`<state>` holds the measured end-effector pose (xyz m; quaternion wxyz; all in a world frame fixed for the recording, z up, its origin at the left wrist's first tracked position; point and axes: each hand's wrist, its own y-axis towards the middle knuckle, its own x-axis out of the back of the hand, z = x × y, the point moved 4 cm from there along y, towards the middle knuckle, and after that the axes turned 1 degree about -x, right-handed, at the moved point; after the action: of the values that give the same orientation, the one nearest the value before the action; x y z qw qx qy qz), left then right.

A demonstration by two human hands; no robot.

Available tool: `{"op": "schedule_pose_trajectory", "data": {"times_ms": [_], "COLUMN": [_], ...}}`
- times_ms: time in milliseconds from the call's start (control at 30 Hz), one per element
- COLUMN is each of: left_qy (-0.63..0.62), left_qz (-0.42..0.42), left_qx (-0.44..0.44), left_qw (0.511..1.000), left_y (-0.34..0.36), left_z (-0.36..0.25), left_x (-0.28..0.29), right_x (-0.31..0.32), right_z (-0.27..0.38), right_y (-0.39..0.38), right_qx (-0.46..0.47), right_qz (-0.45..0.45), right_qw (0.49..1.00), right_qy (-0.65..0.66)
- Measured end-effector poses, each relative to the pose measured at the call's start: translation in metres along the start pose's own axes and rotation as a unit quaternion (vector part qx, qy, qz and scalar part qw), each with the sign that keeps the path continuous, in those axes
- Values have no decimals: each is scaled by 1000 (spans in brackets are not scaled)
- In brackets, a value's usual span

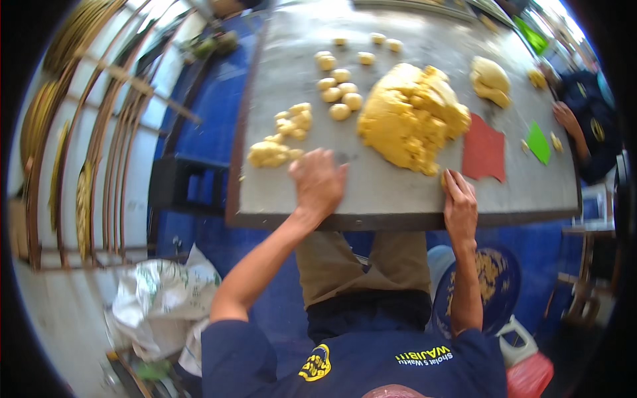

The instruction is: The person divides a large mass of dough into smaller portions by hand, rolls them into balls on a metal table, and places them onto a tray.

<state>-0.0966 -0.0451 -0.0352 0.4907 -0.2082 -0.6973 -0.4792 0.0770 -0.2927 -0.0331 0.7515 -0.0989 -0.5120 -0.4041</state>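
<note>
A large mound of yellow dough [405, 119] with a torn, crumbly right side sits on the metal-topped table [391, 199]. My left hand [318, 180] lies palm down near the front edge, fingers stretched and thumb apart, its fingertips beside small lumps of dough [269, 154]. Beyond them is a cluster of pale irregular pieces [293, 122]. Smooth dough balls [340, 111] stand in a loose group left of the mound. My right hand [459, 202] is closed at the mound's front right, its fingers pinched on a small piece of dough [444, 180], mostly hidden.
Right of the mound lie a red sheet [483, 149], a paler dough lump [490, 81] and a green sheet [539, 143]. Another person's hand [566, 117] rests at the right edge. Below are a blue basin [511, 292] with yellow pieces and a white sack [159, 298]. Racks [86, 139] stand left.
</note>
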Motion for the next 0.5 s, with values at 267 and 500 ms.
{"op": "schedule_pose_trajectory", "data": {"times_ms": [267,500], "left_qy": [-106,-571], "left_qz": [120,43], "left_qx": [162,290], "left_qw": [974,767], "left_y": [-28,-22], "left_z": [3,-27], "left_x": [16,7], "right_x": [-15,5], "right_z": [3,50], "right_y": [12,1], "right_qx": [-1,14], "right_qz": [-28,-19], "right_qw": [994,992], "right_qy": [-108,123]}}
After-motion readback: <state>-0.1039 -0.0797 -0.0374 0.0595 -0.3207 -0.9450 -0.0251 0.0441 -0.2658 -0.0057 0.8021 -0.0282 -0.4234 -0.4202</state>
